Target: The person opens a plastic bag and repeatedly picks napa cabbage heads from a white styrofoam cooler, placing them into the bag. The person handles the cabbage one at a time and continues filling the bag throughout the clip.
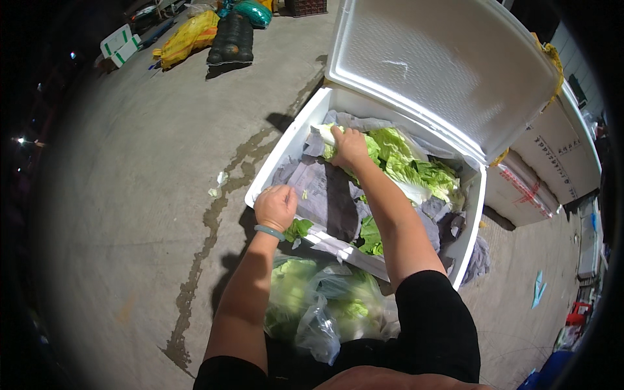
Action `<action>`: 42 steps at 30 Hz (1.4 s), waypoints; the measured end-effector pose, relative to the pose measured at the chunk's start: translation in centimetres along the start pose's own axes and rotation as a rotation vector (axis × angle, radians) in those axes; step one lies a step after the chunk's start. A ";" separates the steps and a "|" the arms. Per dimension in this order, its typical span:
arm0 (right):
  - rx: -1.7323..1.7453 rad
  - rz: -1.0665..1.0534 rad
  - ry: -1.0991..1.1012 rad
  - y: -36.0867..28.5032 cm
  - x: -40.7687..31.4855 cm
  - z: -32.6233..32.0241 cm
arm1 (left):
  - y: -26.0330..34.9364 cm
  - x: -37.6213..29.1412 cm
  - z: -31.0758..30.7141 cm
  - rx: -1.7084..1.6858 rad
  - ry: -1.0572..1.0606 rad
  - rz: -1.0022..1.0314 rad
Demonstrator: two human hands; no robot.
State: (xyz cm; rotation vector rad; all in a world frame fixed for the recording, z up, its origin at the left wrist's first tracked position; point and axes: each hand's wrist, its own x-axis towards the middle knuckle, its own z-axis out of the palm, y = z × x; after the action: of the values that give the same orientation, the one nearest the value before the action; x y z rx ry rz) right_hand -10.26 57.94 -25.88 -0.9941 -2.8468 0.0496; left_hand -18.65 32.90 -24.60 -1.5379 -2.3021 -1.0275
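A white foam box (pixel 301 122) stands before me, lined with crumpled grey paper (pixel 312 187). Pale green cabbage leaves (pixel 392 146) lie along its far side, and a darker leaf (pixel 372 237) is at the near side. My right hand (pixel 348 146) reaches inside and grips leaves at the far left; its fingertips are partly hidden. At the near left corner, my left hand (pixel 275 207) is curled over the rim, wearing a jade-coloured bangle (pixel 269 232). Below the near wall sits a clear plastic bag (pixel 336 297) of leafy cabbages, its top bunched together.
The foam lid (pixel 438 63) stands raised behind the box. Cartons (pixel 551 161) bearing writing are stacked at right. A black net sack (pixel 233 41) and a yellow sack (pixel 190 39) lie at the far left. A wet streak (pixel 212 219) and leaf scraps (pixel 218 185) mark the concrete floor.
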 end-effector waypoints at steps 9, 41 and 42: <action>0.663 0.102 -0.122 4.4 -2.5 -6.5 | 0.3 0.0 0.1 -0.011 0.009 -0.015; 1.874 0.185 0.217 10.3 -26.1 -14.9 | 18.9 -0.9 -11.7 -0.626 -0.218 0.170; 1.850 0.109 0.240 9.1 -25.9 -15.5 | 20.5 -0.2 -11.6 -0.615 -0.183 0.155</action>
State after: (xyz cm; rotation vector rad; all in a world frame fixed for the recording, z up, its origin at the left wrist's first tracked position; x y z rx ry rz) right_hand 17.44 48.81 -13.95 -0.4852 -1.3302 1.8476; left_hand -3.18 29.94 -7.02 -2.0616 -2.0257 -1.7206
